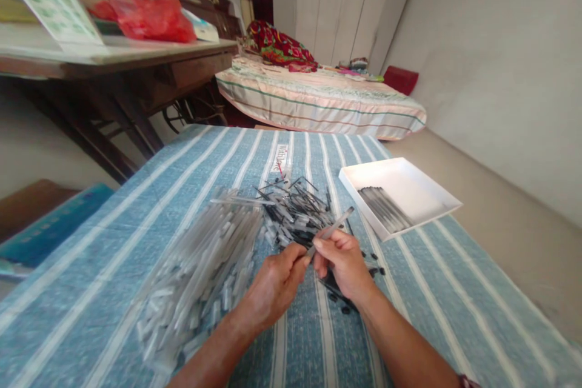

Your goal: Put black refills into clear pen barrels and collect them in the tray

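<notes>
A thin translucent pen barrel with a dark tip [336, 222] slants up to the right between my hands. My left hand [282, 279] is closed on its lower end. The fingers of my right hand [343, 257] pinch it around the middle. To the left of my hands lies a large pile of clear, whitish barrels [213, 254]. Behind my hands is a heap of black and clear small parts [295, 209]. More small black pieces [341, 297] lie beneath and beside my right hand.
At the right of the striped blue cloth [113, 254] stands a white open box [422, 191] holding a row of dark-tipped barrels [384, 209]. A small printed label [279, 157] lies at the back. A wooden desk [182, 63] and a bed [318, 100] stand beyond.
</notes>
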### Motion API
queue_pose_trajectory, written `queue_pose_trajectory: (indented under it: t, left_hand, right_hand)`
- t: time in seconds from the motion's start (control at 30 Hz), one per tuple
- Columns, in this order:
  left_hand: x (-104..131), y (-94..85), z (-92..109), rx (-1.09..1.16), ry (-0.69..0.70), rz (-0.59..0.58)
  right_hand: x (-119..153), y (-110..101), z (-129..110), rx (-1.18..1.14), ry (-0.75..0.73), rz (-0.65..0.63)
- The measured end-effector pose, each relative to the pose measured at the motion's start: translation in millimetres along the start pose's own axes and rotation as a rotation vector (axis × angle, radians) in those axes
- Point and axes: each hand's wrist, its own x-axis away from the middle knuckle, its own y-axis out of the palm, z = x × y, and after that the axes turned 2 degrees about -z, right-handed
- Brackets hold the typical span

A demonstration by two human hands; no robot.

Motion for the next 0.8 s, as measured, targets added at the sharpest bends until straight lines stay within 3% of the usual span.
queue_pose_trajectory:
  t: [0.13, 0.23, 0.33, 0.4, 0.47, 0.5, 0.63, 0.8]
  left_hand:
    - [0, -0.3, 1, 0.014, 0.003, -0.019]
    - [0, -3.1, -3, -0.034, 0.003, -0.013]
    - [-1, -6.4, -11, -0.096, -0.001, 0.028]
    - [-2, -8.8, -16, -0.133, 0.003, 0.043]
    - [-4, -11.4, -20, -0.17, -0.003, 0.04]
    - [-4, -12.8, -21, -0.191, -0.01, 0.038]
    - [-6, -18.5, -26, -0.257, -0.051, 0.053]
    - [-8, -24.9, -33, -0.269, -0.09, 0.077]
  right_hand:
    - [-1, -5, -7, 0.147, -0.014, -0.015]
    - [-5, -25, -31, 0.337, -0.084, 0.106]
    - [-15, -64, -72, 0.649, -0.112, 0.254]
    - [-25, -96, -102, 0.974, -0.069, 0.331]
    - [-37, -128, -125, 1.383, 0.095, 0.384]
    - [-43, -143, -133, 1.557, 0.217, 0.367]
    - [-63, -182, -138, 1.651, 0.403, 0.254]
    - [-69, -198, -120, 1.635, 0.55, 0.12]
